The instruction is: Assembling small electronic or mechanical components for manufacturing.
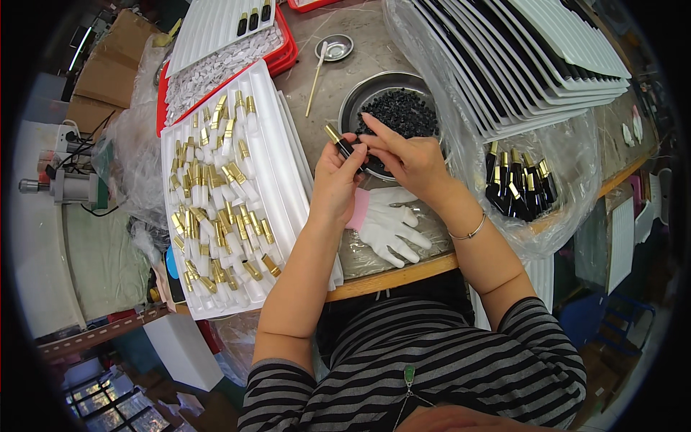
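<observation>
Between my hands, above the near left rim of a round metal bowl (344,108), is a small black tube with a gold end (341,142). The fingers of my left hand (334,180) wrap round it, the gold end pointing up and left. My right hand (412,157) meets it at the black end, thumb and fingertips pinched there and one finger stretched out. What those fingertips hold, if anything, is too small to make out. Many small black pieces (403,111) fill the bowl. Just below my hands lies a white glove (392,225) with a pink cuff.
Left, a white ribbed tray (277,183) carries many gold-and-white tubes (209,180). Behind it, a red bin (162,97) holds small white pieces. A stick (315,83) leans on a small metal dish (338,47). Right are stacked trays (504,65) and black-and-gold tubes (520,183) on plastic film.
</observation>
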A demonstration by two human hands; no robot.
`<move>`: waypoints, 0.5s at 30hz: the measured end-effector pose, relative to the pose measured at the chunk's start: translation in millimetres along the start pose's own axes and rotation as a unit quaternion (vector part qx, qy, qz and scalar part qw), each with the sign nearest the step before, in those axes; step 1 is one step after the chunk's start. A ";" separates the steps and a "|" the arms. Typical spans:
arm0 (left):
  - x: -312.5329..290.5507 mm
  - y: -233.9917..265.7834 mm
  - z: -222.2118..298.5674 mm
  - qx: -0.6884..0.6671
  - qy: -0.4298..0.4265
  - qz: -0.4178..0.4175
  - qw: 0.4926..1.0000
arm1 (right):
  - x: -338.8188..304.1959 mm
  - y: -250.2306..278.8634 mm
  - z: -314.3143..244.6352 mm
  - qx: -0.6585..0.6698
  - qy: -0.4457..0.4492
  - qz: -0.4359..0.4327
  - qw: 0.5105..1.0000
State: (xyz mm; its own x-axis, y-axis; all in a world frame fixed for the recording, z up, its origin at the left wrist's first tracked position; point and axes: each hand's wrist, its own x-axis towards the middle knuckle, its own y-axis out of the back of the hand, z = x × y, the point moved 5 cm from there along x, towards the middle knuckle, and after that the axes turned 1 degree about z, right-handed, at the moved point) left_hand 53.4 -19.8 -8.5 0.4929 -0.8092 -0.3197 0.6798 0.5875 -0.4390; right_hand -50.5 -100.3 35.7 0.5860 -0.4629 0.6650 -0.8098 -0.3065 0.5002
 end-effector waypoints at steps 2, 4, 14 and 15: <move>-1.7 -0.7 2.0 -0.003 0.002 0.009 1.000 | -0.3 3.6 -0.4 0.015 -0.008 0.034 0.999; -2.0 0.0 3.1 0.003 -0.005 0.010 1.000 | 1.1 7.7 -1.1 0.037 -0.035 0.035 0.998; -4.2 -4.0 11.0 0.068 -0.048 -0.013 0.996 | 3.8 8.8 -6.5 0.042 0.012 0.050 0.998; -4.4 -4.3 11.6 0.068 -0.048 -0.013 0.996 | 4.1 10.7 -8.3 0.042 0.016 0.056 0.997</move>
State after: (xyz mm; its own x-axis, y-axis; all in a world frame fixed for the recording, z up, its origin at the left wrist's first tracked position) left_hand 54.6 -18.8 4.5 0.5196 -0.8245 -0.2241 0.7572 0.5658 -0.3264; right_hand -56.5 -98.5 48.4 0.4914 -0.4724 0.7317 -0.8689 -0.3239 0.3744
